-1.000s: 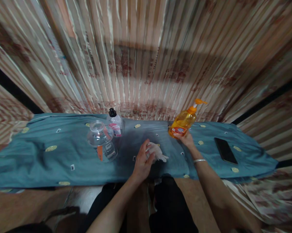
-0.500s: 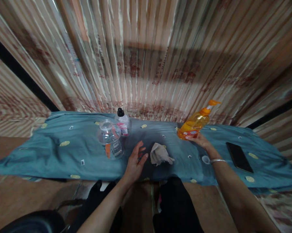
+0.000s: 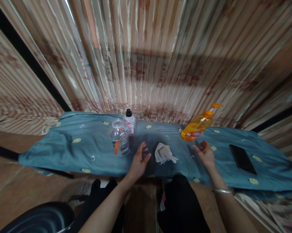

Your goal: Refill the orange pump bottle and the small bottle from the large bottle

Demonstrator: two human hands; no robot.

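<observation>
An orange pump bottle (image 3: 196,128), part full of orange liquid, stands on the teal cloth at the right. Just in front of it my right hand (image 3: 206,156) is open, apart from the bottle, with nothing in it. My left hand (image 3: 139,161) is open too, held over the front of the cloth with fingers spread. Between the hands lies a crumpled grey-beige rag (image 3: 164,153). Left of my left hand is a clear plastic jar (image 3: 121,142) with an orange label patch. Behind that jar stands a small clear bottle (image 3: 130,124) with a black cap and pink label.
A teal patterned cloth (image 3: 56,150) covers the long narrow table. A black phone (image 3: 243,159) lies toward its right end. Pleated curtains (image 3: 155,64) hang close behind. A dark round stool (image 3: 41,218) is on the floor at lower left.
My right hand has let go of the orange pump bottle and drawn back toward me. The bottle remains standing on the cloth. My left hand stays open near the rag; the view has shifted slightly.
</observation>
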